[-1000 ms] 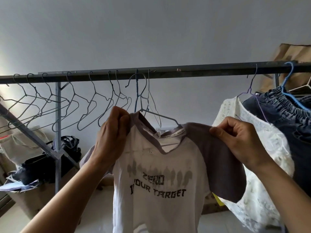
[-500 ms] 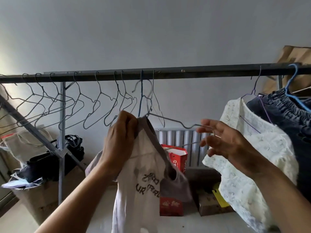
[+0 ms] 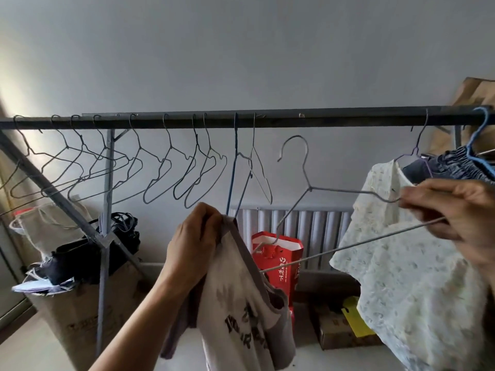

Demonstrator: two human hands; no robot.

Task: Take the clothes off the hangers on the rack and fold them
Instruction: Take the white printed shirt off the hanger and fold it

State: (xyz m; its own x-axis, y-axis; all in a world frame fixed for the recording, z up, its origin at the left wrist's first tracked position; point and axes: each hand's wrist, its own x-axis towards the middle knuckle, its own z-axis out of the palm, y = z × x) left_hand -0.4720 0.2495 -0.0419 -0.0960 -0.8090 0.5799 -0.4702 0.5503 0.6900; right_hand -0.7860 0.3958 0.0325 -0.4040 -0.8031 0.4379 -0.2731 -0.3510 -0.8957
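Note:
My left hand grips the bunched shoulder of a white T-shirt with grey sleeves and dark lettering; the shirt hangs limp below my fist. My right hand holds one end of a grey wire hanger, which is off the rack bar and tilted, its far end still at the shirt's neck. A cream patterned garment and dark blue clothing hang on hangers at the right of the bar.
Several bare wire hangers hang along the left of the bar. The rack's upright post and diagonal brace stand at left. Behind are a radiator, a red bag, cardboard boxes and a black bag.
The T-shirt came off its hanger's right side and collapsed into my left hand. My right hand let go of the sleeve, took the hanger and lifted it off the bar to the right.

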